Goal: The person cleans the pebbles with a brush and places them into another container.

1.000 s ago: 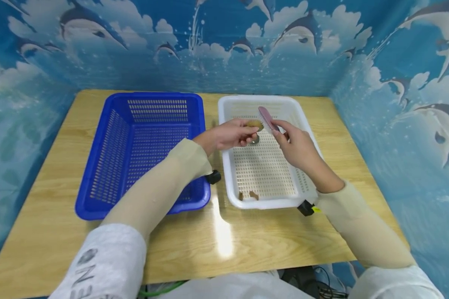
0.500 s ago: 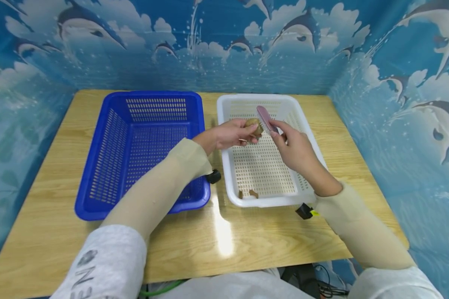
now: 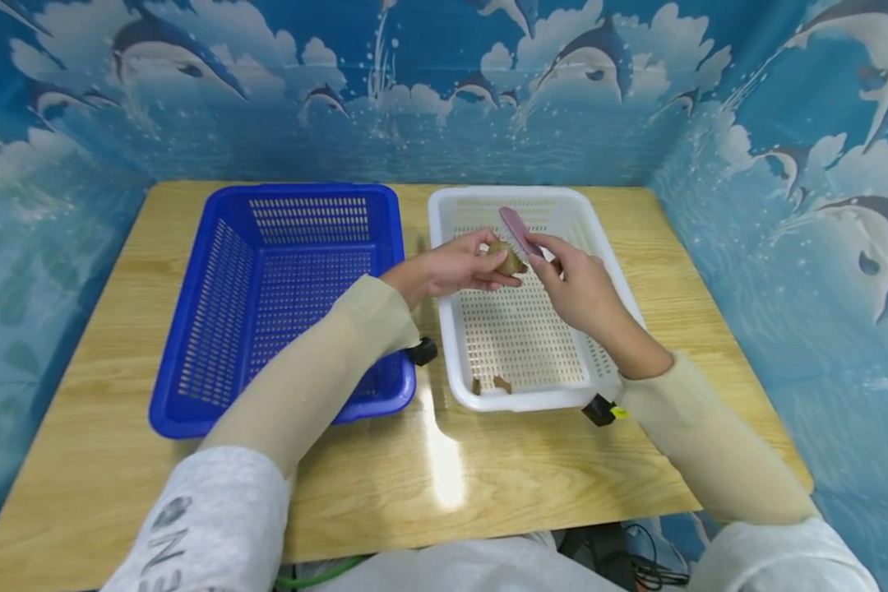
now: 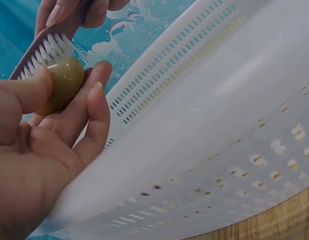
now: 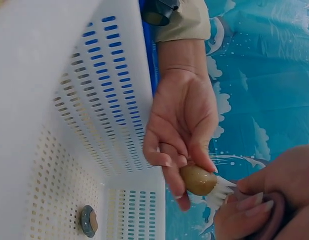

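"As the brown pebble [image 3: 509, 258] is partly covered by a thumb, where does it sit in the head view?"

"Just right of the upper middle of the frame, at the tip of the left hand [image 3: 460, 270]. Its thumb and fingers [image 4: 97, 120] grasp it, thumb on one side, fingers on the other."

"So which hand is nearer?"

"The left, which touches it. The right hand [image 3: 583, 288] lies apart from it, to the right, curled around the handle of the pink brush [image 3: 516, 227]."

"And the relation that counts?"

"Pebble to white bristles [image 4: 47, 52], I'd judge. In the right wrist view the pebble's long axis points away from the left hand's fingers, and its exposed end appears to meet the bristles. From the right hand's fingers it lies beyond them, toward the left of that frame. In the head view the brush slants from upper left to lower right, bristles facing the pebble."

"What lies below?"

"The white basket [image 3: 451, 337]. A grey lump [image 5: 86, 221] with a brown patch shows at lower left of the right wrist view; near the basket's front edge are small brown pieces [image 3: 501, 384], too small to identify. The blue basket [image 3: 225, 288] fills the left half, both baskets on a wooden bench [image 3: 370, 493]."
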Tool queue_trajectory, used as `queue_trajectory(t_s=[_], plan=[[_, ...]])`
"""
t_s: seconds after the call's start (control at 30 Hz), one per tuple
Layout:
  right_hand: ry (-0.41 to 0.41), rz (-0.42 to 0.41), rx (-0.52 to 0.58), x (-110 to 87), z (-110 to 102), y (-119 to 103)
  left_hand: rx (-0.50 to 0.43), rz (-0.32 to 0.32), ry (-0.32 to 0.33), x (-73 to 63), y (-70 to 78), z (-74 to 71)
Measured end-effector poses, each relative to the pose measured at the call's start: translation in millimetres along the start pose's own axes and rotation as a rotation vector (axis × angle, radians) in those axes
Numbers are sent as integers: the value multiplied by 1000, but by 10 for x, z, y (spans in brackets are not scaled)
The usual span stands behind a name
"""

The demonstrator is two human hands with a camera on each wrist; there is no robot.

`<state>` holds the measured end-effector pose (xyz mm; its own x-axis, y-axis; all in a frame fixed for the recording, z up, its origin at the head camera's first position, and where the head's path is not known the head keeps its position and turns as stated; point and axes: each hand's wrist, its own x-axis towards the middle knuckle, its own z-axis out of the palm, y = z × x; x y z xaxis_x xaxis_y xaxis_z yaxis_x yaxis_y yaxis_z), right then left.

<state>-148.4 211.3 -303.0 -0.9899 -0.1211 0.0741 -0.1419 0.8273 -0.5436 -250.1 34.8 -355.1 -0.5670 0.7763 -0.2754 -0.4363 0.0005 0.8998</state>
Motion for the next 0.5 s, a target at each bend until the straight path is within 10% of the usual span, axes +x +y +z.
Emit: queue_trajectory(t_s=[0.27,0.5], plan=[[5,-6,11,-86,-32,12,-70,66,130,8,64,-13],[72,-47,1,-102,-41,-18,-97,63,102,-1,108,-37]])
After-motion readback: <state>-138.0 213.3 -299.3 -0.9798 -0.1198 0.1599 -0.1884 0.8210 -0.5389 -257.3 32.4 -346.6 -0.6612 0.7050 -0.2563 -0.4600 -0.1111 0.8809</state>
